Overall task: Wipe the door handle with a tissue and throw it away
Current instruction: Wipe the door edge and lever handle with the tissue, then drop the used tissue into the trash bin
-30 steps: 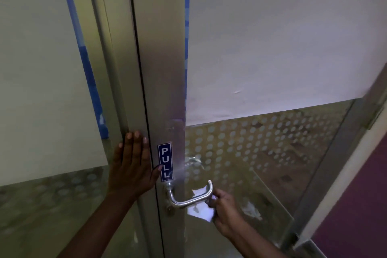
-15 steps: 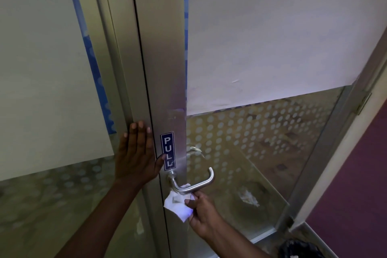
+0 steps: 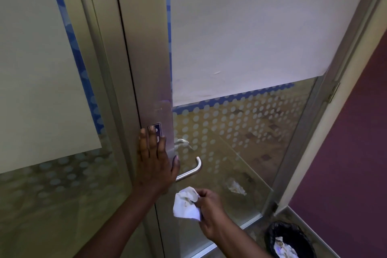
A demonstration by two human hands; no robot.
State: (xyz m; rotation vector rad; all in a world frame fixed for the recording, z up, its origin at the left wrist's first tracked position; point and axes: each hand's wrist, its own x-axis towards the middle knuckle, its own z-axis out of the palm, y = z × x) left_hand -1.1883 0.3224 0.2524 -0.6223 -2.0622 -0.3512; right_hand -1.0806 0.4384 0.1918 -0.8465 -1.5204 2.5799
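The left hand [image 3: 154,165] lies flat against the metal stile [image 3: 146,48] of the door, palm to the surface, fingers straight and together pointing up, thumb spread out to the right. Its fingertips cover most of the blue sign [image 3: 156,129]. This grip is open, pressing and holding nothing. The left forearm runs up from the bottom edge, slanting right toward the hand.

The right hand [image 3: 211,213] sits lower and to the right, below the handle [image 3: 189,170] and apart from it. Its fingers are curled and its grip is closed on the tissue [image 3: 186,204], pinched at the tissue's right side. The right forearm enters from the lower right.

The tissue is white, crumpled, with darker smudges near the top. It sticks out to the left of the fingers, its long axis roughly vertical, leaning slightly. It touches neither handle nor door, as far as can be seen.

The handle is a steel lever; its long bar runs out to the right from the stile, rising slightly, and its end bends upward. Its inner end is hidden behind the left thumb.

A bin [image 3: 290,240] with a black liner stands on the floor at the lower right, with crumpled paper inside.
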